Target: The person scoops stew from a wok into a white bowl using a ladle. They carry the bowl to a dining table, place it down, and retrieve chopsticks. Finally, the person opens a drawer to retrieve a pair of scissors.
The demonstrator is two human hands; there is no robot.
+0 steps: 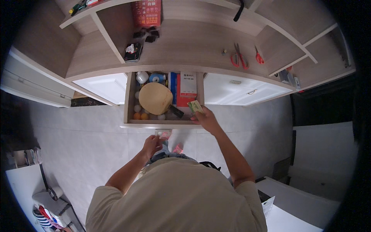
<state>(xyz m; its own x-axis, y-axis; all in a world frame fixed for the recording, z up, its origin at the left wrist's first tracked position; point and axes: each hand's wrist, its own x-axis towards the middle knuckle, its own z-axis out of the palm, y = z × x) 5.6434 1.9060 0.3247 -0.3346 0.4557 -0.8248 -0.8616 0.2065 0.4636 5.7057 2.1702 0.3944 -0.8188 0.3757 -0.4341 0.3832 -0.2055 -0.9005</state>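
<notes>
Head view: right hand [206,120] grips a small green packet [195,106] over the open drawer [162,123].

— What's the person wearing?
— A loose beige short-sleeved T-shirt, plain across the back and shoulders. Both forearms are showing bare below the sleeves.
— Anything on the left hand [151,145] or right hand [208,120]?
— I'm seeing no gloves on either.
</notes>
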